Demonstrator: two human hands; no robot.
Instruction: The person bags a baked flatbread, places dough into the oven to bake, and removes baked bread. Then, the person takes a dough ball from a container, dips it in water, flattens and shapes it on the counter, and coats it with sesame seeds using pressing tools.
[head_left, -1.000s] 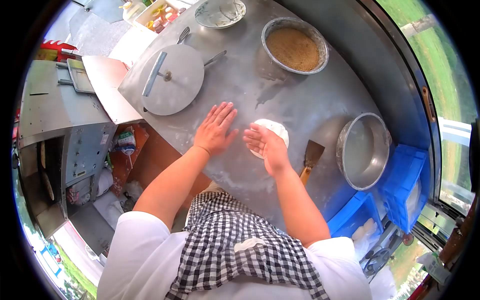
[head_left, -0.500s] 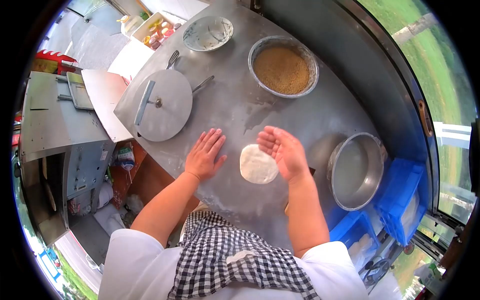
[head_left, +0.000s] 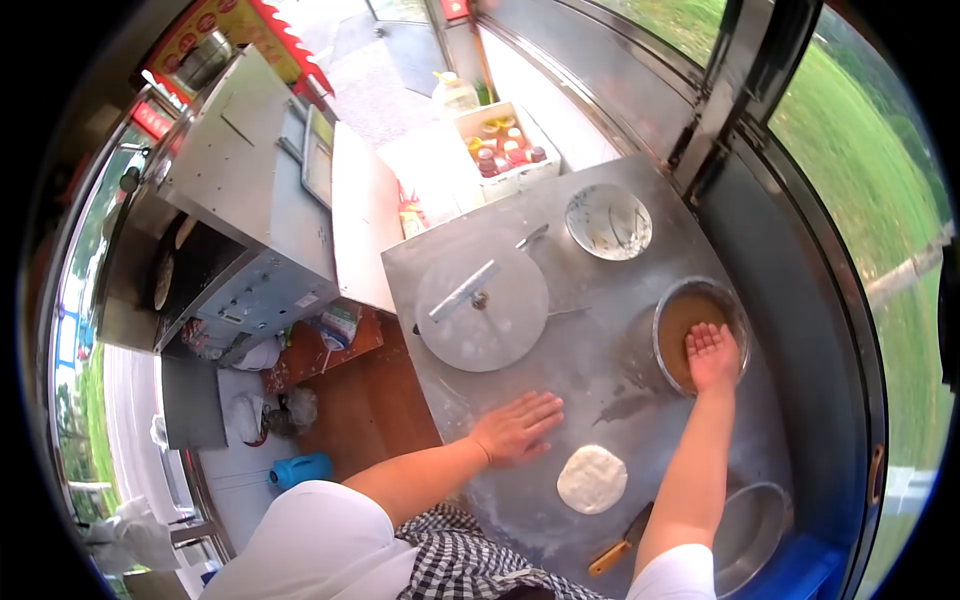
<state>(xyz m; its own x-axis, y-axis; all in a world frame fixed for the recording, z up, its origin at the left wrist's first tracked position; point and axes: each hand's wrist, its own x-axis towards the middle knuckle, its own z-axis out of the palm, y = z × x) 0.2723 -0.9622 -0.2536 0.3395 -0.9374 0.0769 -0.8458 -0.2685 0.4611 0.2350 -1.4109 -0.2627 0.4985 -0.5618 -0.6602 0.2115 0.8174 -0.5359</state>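
Observation:
My left hand (head_left: 518,428) rests flat on the metal table, its fingers stretched out and nothing in it. A flattened round of white dough (head_left: 592,479) lies on the table to the right of that hand. My right hand (head_left: 712,357) reaches over the front of a metal bowl (head_left: 661,340) of brown, crumbly filling (head_left: 684,318). Its fingers are extended and slightly cupped, with the palm turned upward; nothing shows in it. Whether the hand touches the filling is hard to tell. Beside my right forearm lies a wooden-handled scraper (head_left: 611,556), its blade partly hidden.
A round metal lid with a bar handle (head_left: 482,309) sits on the table, a utensil sticking out behind it. Farther back stands a smeared bowl (head_left: 609,222). A metal basin (head_left: 755,540) is at lower right. Bottles fill a white box (head_left: 525,178). An oven (head_left: 250,290) stands left.
My right hand has moved from the dough's edge forward and right to the bowl of filling. My left hand stays on the table. The view has turned, and the scraper's handle now shows.

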